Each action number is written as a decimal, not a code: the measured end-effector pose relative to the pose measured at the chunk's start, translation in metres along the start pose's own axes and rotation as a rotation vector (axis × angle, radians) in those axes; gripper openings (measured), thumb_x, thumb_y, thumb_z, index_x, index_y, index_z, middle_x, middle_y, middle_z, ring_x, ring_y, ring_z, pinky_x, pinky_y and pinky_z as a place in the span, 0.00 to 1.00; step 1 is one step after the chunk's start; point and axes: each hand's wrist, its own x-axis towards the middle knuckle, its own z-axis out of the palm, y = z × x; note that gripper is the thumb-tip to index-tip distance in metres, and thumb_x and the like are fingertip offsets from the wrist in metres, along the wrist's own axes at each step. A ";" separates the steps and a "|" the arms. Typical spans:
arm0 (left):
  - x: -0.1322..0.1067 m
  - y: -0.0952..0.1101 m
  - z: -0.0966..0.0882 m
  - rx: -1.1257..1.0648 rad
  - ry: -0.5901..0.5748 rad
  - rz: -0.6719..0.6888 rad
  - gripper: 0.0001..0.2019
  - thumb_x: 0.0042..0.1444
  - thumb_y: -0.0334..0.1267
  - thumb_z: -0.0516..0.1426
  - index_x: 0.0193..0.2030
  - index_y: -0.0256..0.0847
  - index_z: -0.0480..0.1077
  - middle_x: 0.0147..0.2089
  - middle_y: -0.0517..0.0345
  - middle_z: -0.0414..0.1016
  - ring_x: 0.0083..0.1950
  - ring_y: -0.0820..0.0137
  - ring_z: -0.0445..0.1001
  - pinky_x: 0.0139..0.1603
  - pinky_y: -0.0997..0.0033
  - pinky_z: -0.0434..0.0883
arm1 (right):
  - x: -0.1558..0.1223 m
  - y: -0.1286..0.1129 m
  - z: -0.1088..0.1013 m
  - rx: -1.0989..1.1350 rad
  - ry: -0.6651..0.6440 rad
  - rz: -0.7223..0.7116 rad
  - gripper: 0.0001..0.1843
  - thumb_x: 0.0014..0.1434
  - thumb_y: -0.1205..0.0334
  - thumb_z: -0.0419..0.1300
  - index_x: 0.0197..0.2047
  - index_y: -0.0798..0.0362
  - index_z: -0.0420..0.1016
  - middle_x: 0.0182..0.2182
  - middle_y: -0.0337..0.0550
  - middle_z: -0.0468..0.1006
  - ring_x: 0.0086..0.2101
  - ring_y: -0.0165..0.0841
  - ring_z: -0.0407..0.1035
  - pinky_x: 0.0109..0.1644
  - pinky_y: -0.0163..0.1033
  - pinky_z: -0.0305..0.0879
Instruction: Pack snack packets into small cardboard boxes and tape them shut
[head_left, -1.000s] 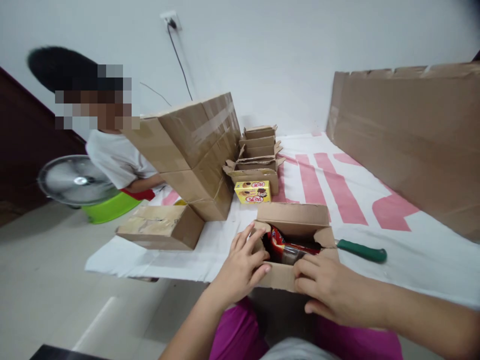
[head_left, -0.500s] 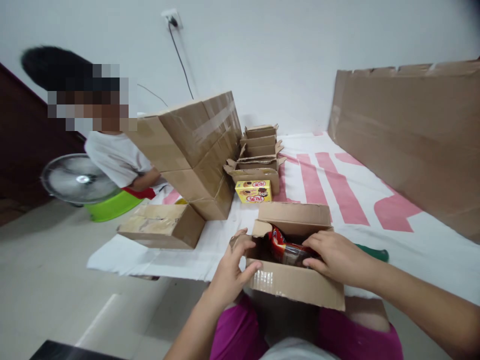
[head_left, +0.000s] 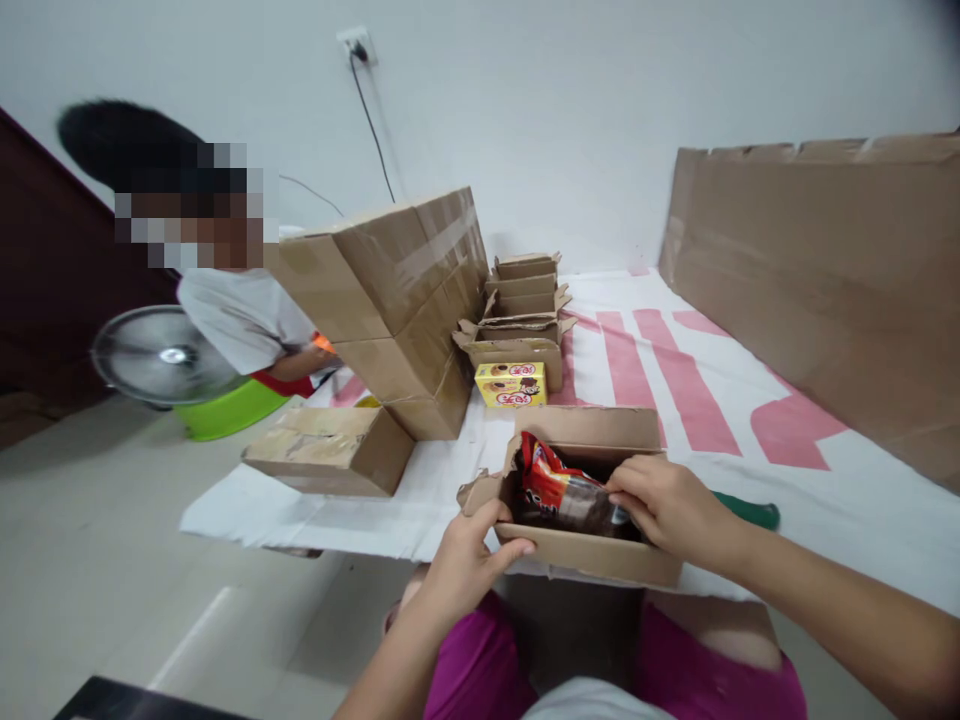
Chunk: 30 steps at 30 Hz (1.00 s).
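Note:
An open cardboard box (head_left: 592, 556) sits at the near edge of the table in front of me. Inside lies a shiny red and brown snack bag (head_left: 559, 490), its left end up against the box wall. My left hand (head_left: 472, 560) grips the box's near left corner, thumb over the front wall. Fingers of my right hand (head_left: 664, 505) pinch the bag's right end inside the box. A yellow printed snack box (head_left: 512, 385) stands just beyond the open box. Beside my right wrist rests a green object (head_left: 750, 511), partly hidden by my arm.
Taped cartons (head_left: 409, 300) are stacked at left, with a lone closed carton (head_left: 330, 450) in front. Several open boxes (head_left: 517, 340) line up behind the yellow one. A large cardboard panel (head_left: 810, 270) stands at right. Another person (head_left: 240, 320) sits left, near a fan (head_left: 176, 355).
More of the snack bag shows now, lying flatter across the box. My right fingers have closed on its end. The box's front wall looks more upright, and my left hand has shifted slightly along the corner.

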 end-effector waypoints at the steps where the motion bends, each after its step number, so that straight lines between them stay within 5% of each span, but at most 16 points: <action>1: 0.000 -0.001 0.000 0.007 0.012 -0.006 0.14 0.54 0.51 0.61 0.31 0.42 0.67 0.24 0.63 0.67 0.20 0.75 0.65 0.18 0.77 0.63 | -0.002 0.000 -0.002 0.047 0.068 -0.024 0.12 0.64 0.67 0.49 0.36 0.52 0.73 0.32 0.45 0.77 0.34 0.35 0.70 0.37 0.38 0.65; 6: 0.002 -0.003 0.000 0.076 0.082 0.053 0.16 0.53 0.53 0.61 0.30 0.42 0.67 0.26 0.62 0.70 0.26 0.71 0.71 0.23 0.76 0.66 | -0.008 0.001 -0.022 0.160 0.363 -0.098 0.11 0.66 0.67 0.49 0.39 0.50 0.72 0.35 0.46 0.77 0.39 0.36 0.70 0.44 0.43 0.67; 10: 0.005 -0.005 0.004 0.125 0.180 0.007 0.16 0.53 0.54 0.61 0.31 0.42 0.68 0.26 0.63 0.70 0.20 0.74 0.67 0.21 0.75 0.64 | -0.014 0.008 -0.037 0.042 0.585 -0.026 0.08 0.64 0.65 0.54 0.39 0.47 0.74 0.43 0.47 0.74 0.46 0.42 0.68 0.51 0.51 0.64; 15: 0.011 -0.011 0.010 0.200 0.312 0.019 0.17 0.53 0.55 0.60 0.30 0.43 0.67 0.25 0.63 0.70 0.24 0.70 0.70 0.26 0.73 0.66 | -0.019 0.015 -0.039 0.084 0.760 0.040 0.07 0.64 0.65 0.54 0.39 0.47 0.73 0.48 0.49 0.68 0.49 0.42 0.67 0.51 0.50 0.67; 25: 0.026 -0.037 0.006 0.266 0.358 -0.125 0.14 0.54 0.51 0.59 0.34 0.42 0.71 0.29 0.59 0.73 0.27 0.68 0.71 0.29 0.71 0.67 | -0.029 0.024 -0.028 0.158 0.723 -0.225 0.13 0.63 0.71 0.53 0.46 0.47 0.73 0.48 0.48 0.67 0.47 0.39 0.67 0.47 0.45 0.70; 30: 0.043 -0.057 0.007 0.232 0.556 -0.128 0.19 0.56 0.50 0.57 0.49 0.40 0.68 0.40 0.52 0.75 0.38 0.64 0.74 0.40 0.64 0.72 | -0.028 0.030 -0.014 0.131 0.556 -0.249 0.12 0.62 0.71 0.54 0.44 0.48 0.74 0.44 0.48 0.70 0.45 0.38 0.67 0.45 0.43 0.69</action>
